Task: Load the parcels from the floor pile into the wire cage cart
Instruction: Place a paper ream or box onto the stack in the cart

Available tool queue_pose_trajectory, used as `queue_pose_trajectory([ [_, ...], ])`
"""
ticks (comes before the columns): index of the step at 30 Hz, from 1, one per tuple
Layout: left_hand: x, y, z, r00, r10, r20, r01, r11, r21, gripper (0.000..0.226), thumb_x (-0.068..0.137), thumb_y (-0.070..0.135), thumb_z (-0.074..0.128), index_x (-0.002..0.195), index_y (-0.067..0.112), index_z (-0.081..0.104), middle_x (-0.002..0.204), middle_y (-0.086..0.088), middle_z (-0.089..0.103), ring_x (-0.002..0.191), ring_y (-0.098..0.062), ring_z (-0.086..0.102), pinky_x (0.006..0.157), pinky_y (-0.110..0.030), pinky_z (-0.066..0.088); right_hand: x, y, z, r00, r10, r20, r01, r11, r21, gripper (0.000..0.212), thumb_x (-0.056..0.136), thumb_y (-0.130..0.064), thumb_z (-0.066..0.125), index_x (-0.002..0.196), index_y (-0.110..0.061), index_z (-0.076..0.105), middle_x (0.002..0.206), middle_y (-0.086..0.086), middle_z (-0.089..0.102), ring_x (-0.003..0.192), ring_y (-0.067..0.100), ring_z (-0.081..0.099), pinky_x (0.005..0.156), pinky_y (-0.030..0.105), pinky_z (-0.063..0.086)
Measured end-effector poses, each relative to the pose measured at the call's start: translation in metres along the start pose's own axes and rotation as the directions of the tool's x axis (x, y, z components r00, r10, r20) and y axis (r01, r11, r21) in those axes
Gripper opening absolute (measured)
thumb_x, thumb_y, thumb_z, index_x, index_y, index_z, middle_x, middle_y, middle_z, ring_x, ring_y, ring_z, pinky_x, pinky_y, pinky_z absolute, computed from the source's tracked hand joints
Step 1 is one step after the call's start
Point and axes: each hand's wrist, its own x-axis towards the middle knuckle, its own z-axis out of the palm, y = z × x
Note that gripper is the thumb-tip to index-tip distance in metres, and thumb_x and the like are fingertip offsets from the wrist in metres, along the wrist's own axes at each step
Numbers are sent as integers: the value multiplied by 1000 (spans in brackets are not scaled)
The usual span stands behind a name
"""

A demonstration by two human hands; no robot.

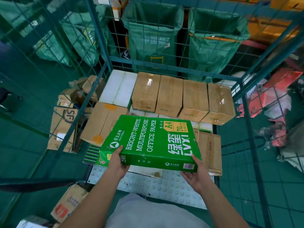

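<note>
I hold a flat green office-paper box (151, 142) over the cart floor, near its front edge. My left hand (117, 161) grips its near left corner, thumb on top. My right hand (195, 174) grips its near right corner, fingers under it. The green wire cage cart (100, 51) stands open toward me. Inside it, several brown cartons (182, 96) stand in a row at the back, a white box (118, 88) sits at the back left, and more brown cartons (102, 124) lie lower down.
The cart's metal studded floor plate (164, 186) shows bare at the front. Brown parcels (64, 129) lie on the green floor left of the cage, more parcels (69, 203) near my left arm. Green mail sacks (153, 35) hang behind the cart. Red and white bags (273, 96) pile at right.
</note>
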Motion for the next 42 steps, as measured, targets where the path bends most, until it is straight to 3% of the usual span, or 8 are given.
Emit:
queue_pose_trajectory([
  [14, 43, 62, -8, 1000, -24, 20, 24, 1000, -9, 30, 101, 29, 62, 122, 7, 64, 108, -16, 69, 92, -31, 66, 77, -43, 55, 24, 12, 69, 999, 38, -16, -38, 999, 3, 50, 92, -35, 75, 135, -16, 60, 126, 18, 68, 112, 34, 66, 86, 42, 57],
  [19, 82, 103, -1, 1000, -10, 16, 9, 999, 51, 40, 99, 32, 66, 131, 9, 63, 128, -17, 67, 111, -35, 66, 90, -47, 57, 44, 5, 111, 999, 7, -46, -7, 1000, 10, 46, 92, -34, 74, 132, -16, 59, 125, 18, 67, 110, 34, 66, 94, 44, 55],
  [23, 125, 147, 22, 999, -1, 33, -2, 996, 90, 31, 99, 35, 65, 116, 9, 67, 115, -16, 70, 103, -36, 68, 99, -56, 53, 76, -12, 155, 999, -12, -36, 12, 1000, -21, 42, 94, -34, 72, 130, -16, 62, 122, 14, 70, 111, 30, 67, 96, 41, 54],
  [26, 157, 180, 50, 998, 49, 32, -53, 988, 146, 24, 99, 35, 65, 107, 12, 69, 98, -11, 76, 96, -29, 68, 87, -44, 55, 112, -36, 192, 998, -47, -29, 45, 996, -77, 38, 94, -38, 71, 125, -17, 64, 121, 11, 70, 110, 27, 65, 92, 37, 53],
  [29, 199, 210, 75, 991, 121, 62, -131, 970, 203, 22, 100, 36, 63, 112, 18, 68, 112, -7, 76, 98, -23, 70, 78, -36, 55, 157, -59, 225, 998, -69, -7, 67, 988, -138, 45, 91, -43, 74, 128, -20, 64, 126, 9, 70, 115, 28, 66, 88, 35, 54],
  [34, 274, 265, 115, 986, 141, 88, -161, 942, 294, 39, 94, 49, 68, 121, 22, 63, 121, -8, 73, 106, -26, 71, 84, -40, 58, 229, -99, 282, 994, -102, 36, 107, 975, -194, 50, 89, -46, 75, 131, -23, 60, 135, 9, 63, 116, 29, 66, 86, 35, 57],
  [37, 316, 293, 140, 987, 136, 83, -155, 942, 298, 49, 90, 55, 71, 123, 20, 62, 120, -10, 74, 108, -27, 72, 85, -40, 59, 273, -121, 317, 993, -107, 53, 116, 966, -229, 60, 88, -51, 75, 138, -25, 55, 141, 9, 56, 113, 29, 67, 99, 42, 56],
  [42, 359, 329, 164, 990, 133, 53, -143, 922, 361, 65, 96, 74, 44, 146, 33, 38, 126, -16, 65, 97, -35, 74, 78, -40, 63, 327, -139, 372, 982, -162, 98, 188, 767, -613, 54, 97, -66, 51, 135, -28, 49, 92, 5, 64, 81, 19, 70, 83, 40, 61],
])
